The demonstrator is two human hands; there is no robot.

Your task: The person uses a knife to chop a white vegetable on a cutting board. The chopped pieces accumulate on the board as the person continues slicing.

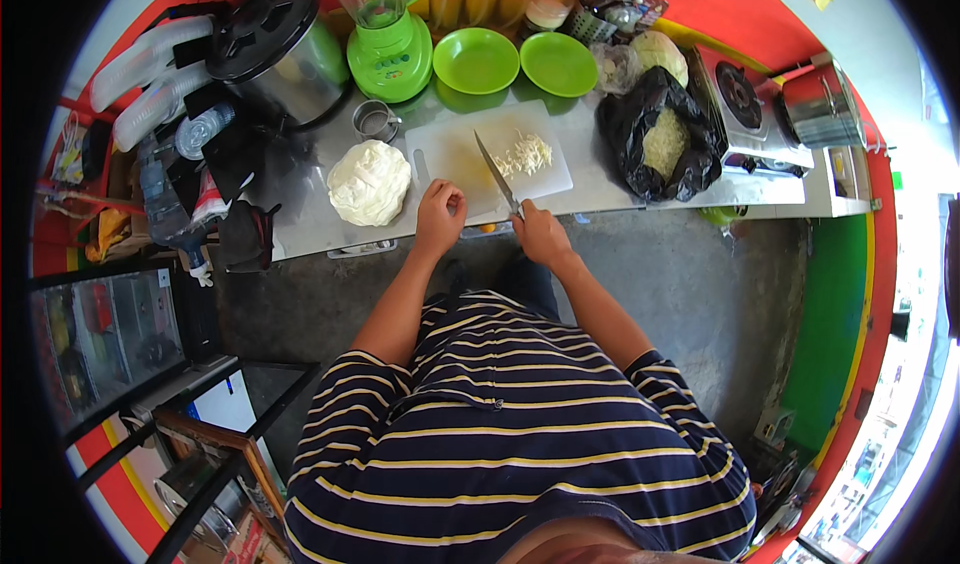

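My right hand [541, 232] grips the handle of a kitchen knife [495, 166], its blade lying over a white cutting board [450, 155] and pointing away from me. Shredded cabbage [526, 156] forms a small heap to the right of the blade. My left hand [442, 215] is at the board's near left edge with its fingers curled; whether it holds anything cannot be told. Left of the board sits a large pale cabbage piece [370, 183]. On the right, a black plastic bag [619, 132] stands open with finely shredded pale food [665, 144] inside.
Two green plates [476, 61] lie behind the board, beside a green blender [390, 57] and a large lidded pot [289, 61]. A metal cup [375, 121] stands behind the cabbage piece. At right are a whole cabbage [660, 55] and a gas stove [750, 113] with a steel pot [825, 106].
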